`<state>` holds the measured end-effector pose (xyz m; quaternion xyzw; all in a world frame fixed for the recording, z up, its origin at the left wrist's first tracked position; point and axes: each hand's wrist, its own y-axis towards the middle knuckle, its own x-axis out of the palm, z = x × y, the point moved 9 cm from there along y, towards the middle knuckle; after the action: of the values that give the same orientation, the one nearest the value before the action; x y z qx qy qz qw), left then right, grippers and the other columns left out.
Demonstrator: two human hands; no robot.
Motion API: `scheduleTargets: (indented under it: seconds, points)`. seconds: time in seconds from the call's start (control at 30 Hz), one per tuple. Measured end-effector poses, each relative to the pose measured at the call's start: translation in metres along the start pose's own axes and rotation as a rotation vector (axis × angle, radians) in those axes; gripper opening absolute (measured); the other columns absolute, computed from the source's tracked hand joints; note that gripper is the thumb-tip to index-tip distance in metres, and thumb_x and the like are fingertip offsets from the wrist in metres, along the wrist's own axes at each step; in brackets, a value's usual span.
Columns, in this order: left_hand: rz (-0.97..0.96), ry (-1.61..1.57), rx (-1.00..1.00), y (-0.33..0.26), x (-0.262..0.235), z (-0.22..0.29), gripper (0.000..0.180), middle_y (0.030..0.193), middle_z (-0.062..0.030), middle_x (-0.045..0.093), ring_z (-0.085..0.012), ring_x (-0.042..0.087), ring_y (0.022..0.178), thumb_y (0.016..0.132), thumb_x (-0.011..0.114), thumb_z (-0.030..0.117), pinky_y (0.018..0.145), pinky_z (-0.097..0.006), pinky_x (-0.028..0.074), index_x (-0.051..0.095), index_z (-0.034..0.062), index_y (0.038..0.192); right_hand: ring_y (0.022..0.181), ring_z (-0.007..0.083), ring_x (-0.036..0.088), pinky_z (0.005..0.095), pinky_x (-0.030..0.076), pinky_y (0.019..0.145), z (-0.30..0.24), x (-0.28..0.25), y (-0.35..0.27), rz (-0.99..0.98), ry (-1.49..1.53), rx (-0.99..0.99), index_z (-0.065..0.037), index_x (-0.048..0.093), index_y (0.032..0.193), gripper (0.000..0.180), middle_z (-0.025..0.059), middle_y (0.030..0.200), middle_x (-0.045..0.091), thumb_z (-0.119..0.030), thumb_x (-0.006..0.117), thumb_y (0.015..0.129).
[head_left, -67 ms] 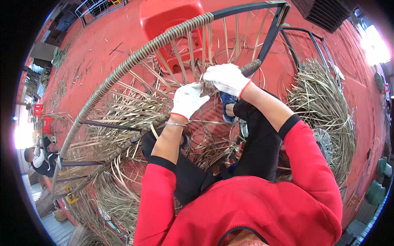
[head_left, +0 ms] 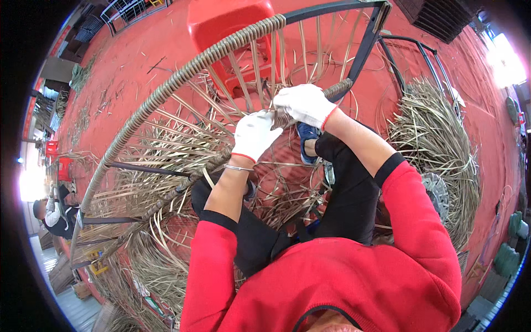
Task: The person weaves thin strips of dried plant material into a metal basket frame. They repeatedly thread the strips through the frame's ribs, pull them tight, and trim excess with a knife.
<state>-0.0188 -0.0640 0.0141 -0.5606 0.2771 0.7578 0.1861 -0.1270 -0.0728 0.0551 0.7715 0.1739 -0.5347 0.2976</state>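
A curved dark metal frame (head_left: 362,55) stands in front of me, its upper rail wrapped with a tan rattan-like strip (head_left: 160,94). Long flat strips (head_left: 236,72) run from that rail to a lower wrapped rail (head_left: 338,88). Both my hands wear white knit gloves and meet at this lower rail. My left hand (head_left: 254,134) pinches a strip there, thumb sticking out to the right. My right hand (head_left: 304,105) is closed over the rail just beside it, fingers curled on the strip; its fingertips are partly hidden.
A red plastic stool (head_left: 229,19) stands behind the frame. Bundles of strips lie at right (head_left: 434,144) and lower left (head_left: 157,265), with loose scraps on the red floor (head_left: 133,61). Another dark metal frame (head_left: 423,50) is at upper right. A person (head_left: 58,213) works far left.
Both hands stay at the same spot on the lower rail, with only a very slight shift of the gloves.
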Motion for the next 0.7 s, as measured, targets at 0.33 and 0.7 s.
scheduleTargets:
  seconds: [0.33, 0.7]
  points:
    - [0.159, 0.088, -0.105, 0.018, -0.016, 0.004, 0.061, 0.074, -0.0115, 0.068, -0.0335, 0.070, 0.070, 0.081, 0.071, 0.069, 0.065, -0.042, 0.055, 0.069, 0.0080, 0.090, 0.095, 0.0317, 0.069, 0.0453, 0.052, 0.085, 0.044, 0.033, 0.043, -0.005, 0.151, 0.008, -0.011, 0.071, 0.088, 0.018, 0.0106, 0.090, 0.072, -0.028, 0.064, 0.089]
    - [0.105, -0.305, -0.242, 0.036, -0.004, -0.025, 0.047, 0.095, -0.0114, 0.076, -0.0249, 0.073, 0.085, 0.080, 0.084, 0.041, 0.077, -0.035, 0.056, 0.075, 0.0075, 0.111, 0.099, 0.0301, 0.071, 0.0448, 0.057, 0.083, 0.083, 0.030, 0.061, -0.082, -0.162, 0.476, -0.012, 0.077, 0.098, 0.028, 0.0107, 0.102, 0.074, -0.035, 0.074, 0.083]
